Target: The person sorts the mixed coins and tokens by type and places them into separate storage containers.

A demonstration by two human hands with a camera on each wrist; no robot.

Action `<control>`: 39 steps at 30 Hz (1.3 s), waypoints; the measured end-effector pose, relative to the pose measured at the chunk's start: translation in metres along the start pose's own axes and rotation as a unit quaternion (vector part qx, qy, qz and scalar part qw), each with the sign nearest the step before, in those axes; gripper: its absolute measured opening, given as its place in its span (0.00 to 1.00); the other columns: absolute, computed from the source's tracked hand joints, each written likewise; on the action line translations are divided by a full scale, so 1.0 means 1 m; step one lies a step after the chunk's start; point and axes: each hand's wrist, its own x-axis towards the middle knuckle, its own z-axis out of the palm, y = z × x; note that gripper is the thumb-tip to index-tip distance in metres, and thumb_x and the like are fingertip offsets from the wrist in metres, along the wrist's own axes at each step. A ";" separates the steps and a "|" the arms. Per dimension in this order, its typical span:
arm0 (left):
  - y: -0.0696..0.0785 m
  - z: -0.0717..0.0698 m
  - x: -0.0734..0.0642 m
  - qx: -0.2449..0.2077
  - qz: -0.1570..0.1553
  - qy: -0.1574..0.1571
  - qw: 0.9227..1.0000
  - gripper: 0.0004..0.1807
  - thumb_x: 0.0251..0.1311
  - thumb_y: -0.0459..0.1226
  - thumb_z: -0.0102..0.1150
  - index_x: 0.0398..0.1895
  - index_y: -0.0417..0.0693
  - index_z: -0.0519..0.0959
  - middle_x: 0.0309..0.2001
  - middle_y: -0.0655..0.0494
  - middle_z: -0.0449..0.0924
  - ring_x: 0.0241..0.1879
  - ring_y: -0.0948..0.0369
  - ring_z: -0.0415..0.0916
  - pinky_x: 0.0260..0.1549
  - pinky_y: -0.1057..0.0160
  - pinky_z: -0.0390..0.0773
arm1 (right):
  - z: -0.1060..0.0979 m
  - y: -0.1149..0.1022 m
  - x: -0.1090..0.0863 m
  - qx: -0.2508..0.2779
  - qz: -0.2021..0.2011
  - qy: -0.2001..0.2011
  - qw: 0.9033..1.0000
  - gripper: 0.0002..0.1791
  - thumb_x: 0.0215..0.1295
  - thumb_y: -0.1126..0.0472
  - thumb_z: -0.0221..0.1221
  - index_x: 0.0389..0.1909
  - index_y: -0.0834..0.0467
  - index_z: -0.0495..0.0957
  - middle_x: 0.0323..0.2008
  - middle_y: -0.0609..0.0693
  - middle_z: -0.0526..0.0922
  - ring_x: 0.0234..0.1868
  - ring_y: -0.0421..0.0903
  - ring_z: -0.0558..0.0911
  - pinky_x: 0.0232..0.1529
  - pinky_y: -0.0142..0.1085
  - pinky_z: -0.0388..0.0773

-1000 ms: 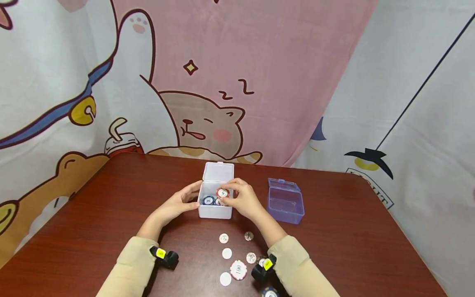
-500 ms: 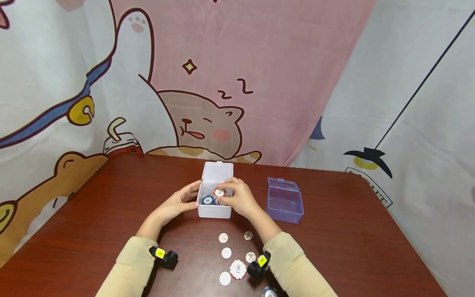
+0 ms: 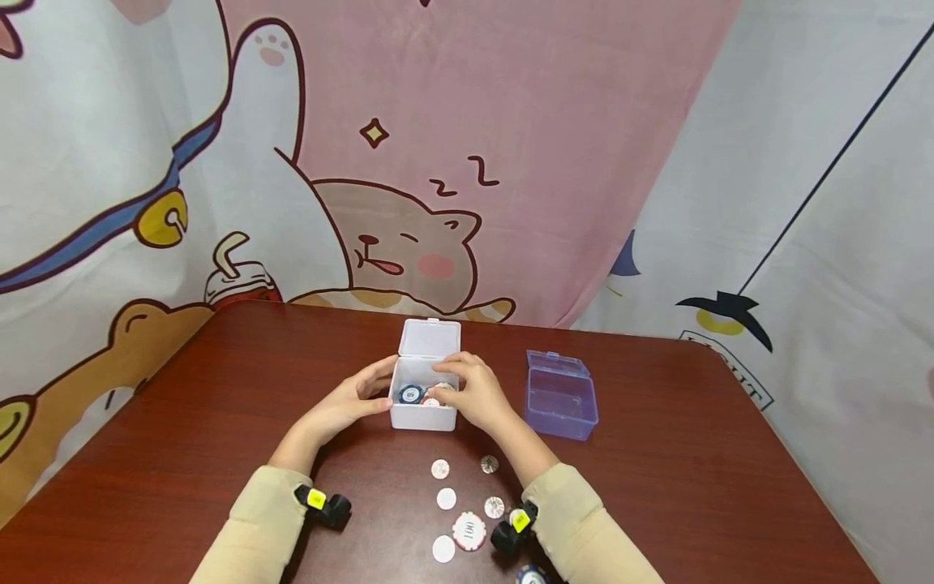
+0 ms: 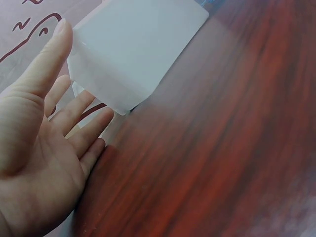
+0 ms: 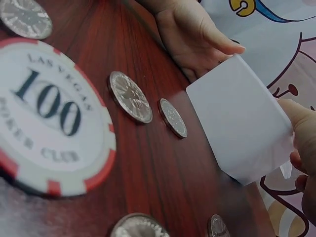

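A white plastic box (image 3: 423, 418) stands on the table with its lid raised at the back. At its left side, my left hand (image 3: 350, 403) rests thumb and fingertips on the wall, its fingers loosely spread in the left wrist view. My right hand (image 3: 477, 395) reaches over the box's right rim, thumb and forefinger apart inside. Under them lies a red-and-white poker chip (image 3: 432, 402), partly hidden by the thumb and front wall. Beside it sits a blue poker chip (image 3: 411, 394). In the right wrist view the box's outer wall hides its contents.
Several silvery coins (image 3: 494, 508) lie on the brown table (image 3: 219, 422) in front of the box. Among them is a red-edged 100 poker chip (image 3: 469, 531). A blue chip (image 3: 531, 575) lies near the bottom edge. An open purple see-through box (image 3: 560, 405) stands right.
The red 5 chip held between my right thumb and fingers has gone down into the white box, and those fingers are now apart. My left hand stays at the box.
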 end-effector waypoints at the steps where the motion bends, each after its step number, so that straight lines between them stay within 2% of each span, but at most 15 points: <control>1: 0.000 0.000 0.000 0.000 -0.001 0.000 1.000 0.38 0.63 0.30 0.57 0.74 0.48 0.53 0.71 0.46 0.56 0.66 0.45 0.58 0.61 0.41 0.56 | 0.000 0.000 -0.001 0.006 -0.002 0.002 1.000 0.20 0.51 0.60 0.71 0.46 0.60 0.84 0.44 0.50 0.80 0.39 0.53 0.76 0.36 0.37 0.72; 10: 0.001 0.000 0.000 -0.011 0.000 -0.001 1.000 0.38 0.63 0.30 0.58 0.74 0.48 0.54 0.71 0.46 0.56 0.67 0.44 0.57 0.62 0.40 0.54 | -0.014 -0.005 -0.012 0.037 -0.015 0.025 0.999 0.20 0.51 0.60 0.72 0.46 0.60 0.84 0.44 0.49 0.80 0.35 0.52 0.76 0.34 0.37 0.72; 18: 0.000 -0.001 0.000 -0.012 0.003 0.000 1.000 0.38 0.62 0.30 0.58 0.74 0.47 0.54 0.71 0.45 0.56 0.67 0.44 0.57 0.62 0.40 0.55 | -0.035 -0.017 -0.023 0.049 -0.008 0.023 0.999 0.21 0.50 0.61 0.73 0.47 0.57 0.84 0.42 0.45 0.79 0.34 0.54 0.74 0.33 0.38 0.70; 26: 0.001 0.000 0.000 -0.013 0.009 0.000 1.000 0.38 0.62 0.27 0.57 0.74 0.45 0.53 0.71 0.44 0.56 0.67 0.44 0.57 0.62 0.40 0.53 | -0.052 -0.027 -0.037 0.056 -0.007 0.026 0.998 0.21 0.48 0.61 0.73 0.46 0.57 0.84 0.41 0.50 0.80 0.34 0.45 0.72 0.34 0.45 0.71; 29: 0.000 0.000 0.000 -0.013 0.010 0.000 1.000 0.38 0.62 0.26 0.56 0.74 0.45 0.53 0.71 0.44 0.56 0.67 0.43 0.57 0.62 0.40 0.53 | -0.055 -0.029 -0.042 0.055 -0.017 0.022 0.998 0.22 0.48 0.60 0.74 0.46 0.58 0.84 0.40 0.47 0.80 0.34 0.43 0.71 0.34 0.43 0.71; 33: 0.001 -0.001 -0.001 -0.012 0.005 0.001 1.000 0.38 0.63 0.28 0.57 0.74 0.47 0.54 0.71 0.45 0.56 0.67 0.44 0.57 0.62 0.40 0.53 | -0.057 -0.031 -0.051 0.044 -0.034 0.009 0.998 0.23 0.47 0.58 0.74 0.47 0.55 0.84 0.40 0.39 0.78 0.35 0.42 0.71 0.34 0.37 0.70; 36: 0.002 -0.001 -0.001 -0.011 0.001 0.000 1.000 0.38 0.63 0.29 0.57 0.74 0.47 0.54 0.71 0.45 0.56 0.67 0.44 0.57 0.62 0.40 0.53 | -0.058 -0.032 -0.057 0.041 -0.045 -0.004 0.998 0.24 0.46 0.57 0.74 0.48 0.52 0.84 0.41 0.38 0.78 0.35 0.41 0.71 0.34 0.36 0.70; 39: 0.002 -0.001 -0.001 -0.009 0.001 -0.001 1.000 0.38 0.63 0.29 0.57 0.74 0.47 0.54 0.71 0.45 0.56 0.67 0.44 0.57 0.62 0.39 0.53 | -0.059 -0.033 -0.062 0.044 -0.054 -0.017 0.997 0.24 0.46 0.57 0.75 0.48 0.54 0.84 0.41 0.41 0.78 0.36 0.41 0.71 0.35 0.36 0.70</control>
